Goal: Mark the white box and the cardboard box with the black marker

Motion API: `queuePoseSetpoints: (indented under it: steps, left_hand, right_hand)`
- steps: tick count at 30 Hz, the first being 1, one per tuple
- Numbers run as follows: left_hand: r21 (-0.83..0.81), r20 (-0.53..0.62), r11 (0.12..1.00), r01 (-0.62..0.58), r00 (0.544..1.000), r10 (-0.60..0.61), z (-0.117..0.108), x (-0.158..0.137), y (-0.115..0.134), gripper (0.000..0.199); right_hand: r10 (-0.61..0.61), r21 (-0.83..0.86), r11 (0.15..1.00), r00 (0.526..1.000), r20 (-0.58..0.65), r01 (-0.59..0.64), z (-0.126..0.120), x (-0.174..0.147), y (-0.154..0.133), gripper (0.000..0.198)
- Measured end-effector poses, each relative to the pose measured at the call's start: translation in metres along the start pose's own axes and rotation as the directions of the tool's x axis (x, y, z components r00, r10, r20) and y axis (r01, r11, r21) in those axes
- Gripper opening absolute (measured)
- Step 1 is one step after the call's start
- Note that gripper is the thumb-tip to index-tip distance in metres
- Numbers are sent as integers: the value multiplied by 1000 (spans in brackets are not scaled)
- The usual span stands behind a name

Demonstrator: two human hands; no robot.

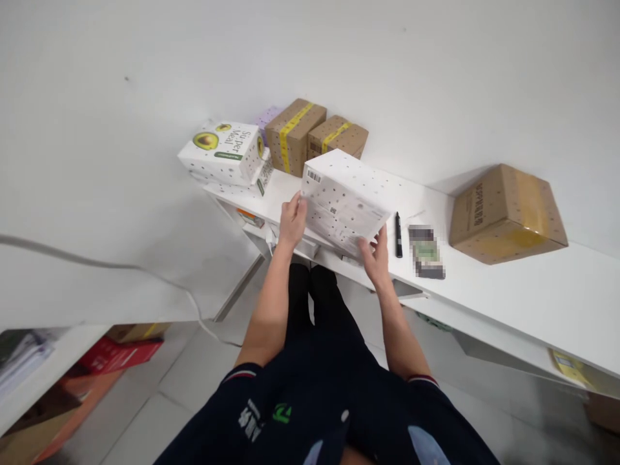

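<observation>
At the worktop's (508,297) near edge, the left hand (292,223) and right hand (376,257) hold a dotted white box (345,200) from both ends, fingers pressed flat on its sides, so it tilts with the label face up. A black pen (398,235) lies just right.
</observation>
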State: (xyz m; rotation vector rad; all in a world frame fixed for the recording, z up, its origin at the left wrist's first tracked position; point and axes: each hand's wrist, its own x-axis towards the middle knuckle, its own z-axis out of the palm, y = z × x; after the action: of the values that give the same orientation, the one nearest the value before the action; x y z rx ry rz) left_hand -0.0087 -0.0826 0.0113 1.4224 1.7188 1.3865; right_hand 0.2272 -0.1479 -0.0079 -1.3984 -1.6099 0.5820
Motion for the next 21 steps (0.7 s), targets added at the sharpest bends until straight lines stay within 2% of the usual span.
queuePoseSetpoints:
  steps: [2, 4, 7, 15, 18, 21]
  left_hand:
    - [41, -85, 996, -79, 993, 82, -22, -25, 11, 75]
    - [78, -138, 990, -118, 982, 128, -40, -43, 23, 73]
    - [105, -158, 983, -147, 974, 163, -52, -54, 33, 70]
    - [107, -139, 984, -143, 978, 157, -43, -54, 15, 72]
    - [32, -121, 989, -147, 981, 150, -40, -54, 13, 75]
    - [-70, -98, 993, -100, 991, 93, -35, -54, 9, 76]
  right_hand:
    - [58, 78, 995, 998, 4, -58, -13, 0, -16, 72]
    - [65, 113, 991, 998, -4, -64, -21, 0, -30, 64]
    - [68, 135, 989, 998, 3, -68, -22, -1, -40, 59]
    - [177, 110, 978, 984, -4, -175, -4, -7, -26, 61]
    - [164, 110, 980, 985, 48, -168, 1, -11, -18, 61]
    - [150, 91, 984, 986, 68, -156, 5, -15, -8, 59]
